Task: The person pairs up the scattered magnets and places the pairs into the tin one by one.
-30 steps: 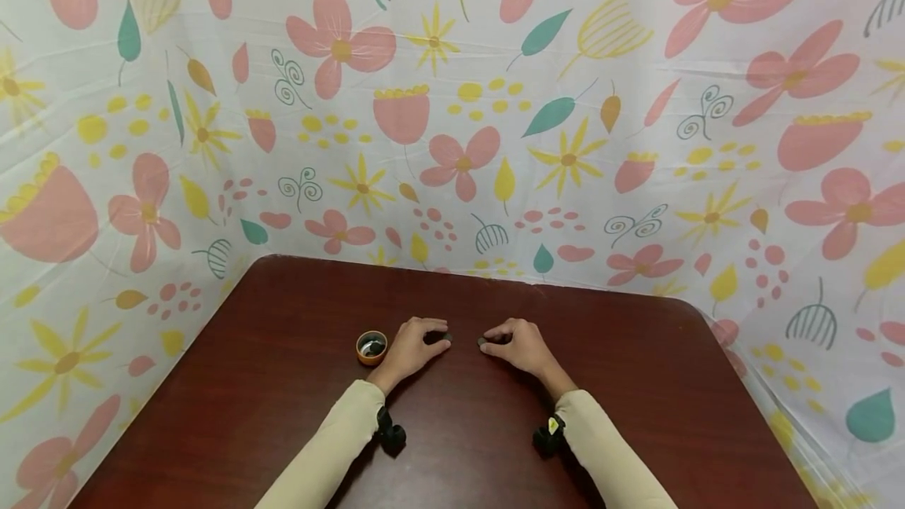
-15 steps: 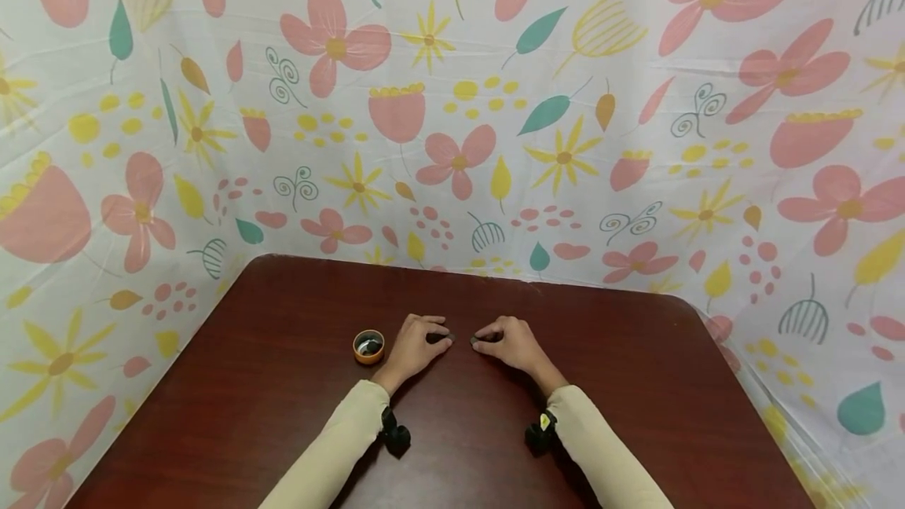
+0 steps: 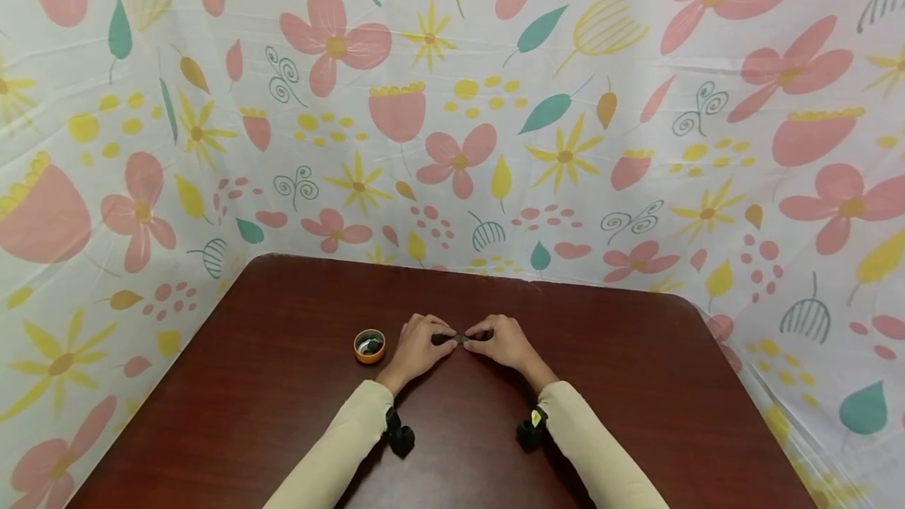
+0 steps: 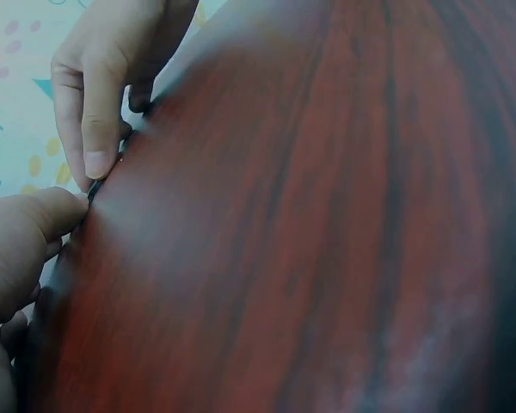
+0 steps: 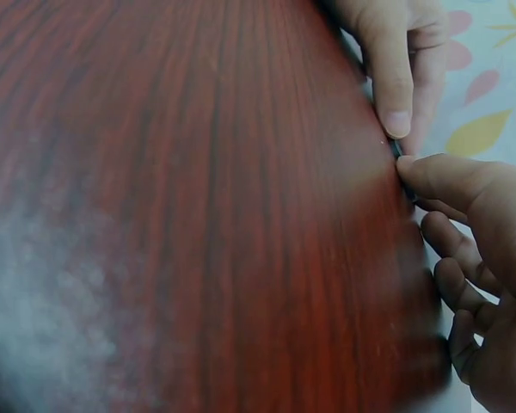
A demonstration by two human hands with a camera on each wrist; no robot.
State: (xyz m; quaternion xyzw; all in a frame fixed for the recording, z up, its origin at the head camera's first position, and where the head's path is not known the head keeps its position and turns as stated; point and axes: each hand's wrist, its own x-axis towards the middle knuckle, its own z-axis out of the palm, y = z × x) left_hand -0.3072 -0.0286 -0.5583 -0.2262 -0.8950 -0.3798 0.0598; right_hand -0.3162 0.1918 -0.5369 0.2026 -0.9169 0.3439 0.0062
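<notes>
Left hand and right hand rest on the desk, fingertips meeting at mid-desk. Each hand pinches a small dark piece between thumb and forefinger; the two pieces sit end to end at the contact point, touching or nearly so. Too small to identify: dark, flat, low against the wood. Remaining fingers of both hands curl loosely under, knuckles up, heels of the palms down on the desk, likely to steady such a fine grip.

Left wrist view: the left thumb tip comes up against the right forefinger, a sliver of the dark piece showing between. Right wrist view shows the same junction from the other side.

Just left of the left hand stands a small orange round tin, open-topped, interior dark with something shiny; apart from the hand, not touched, but within easy reach.

Cream sleeves cover both forearms. Floral cloth backs the desk on three sides.
</notes>
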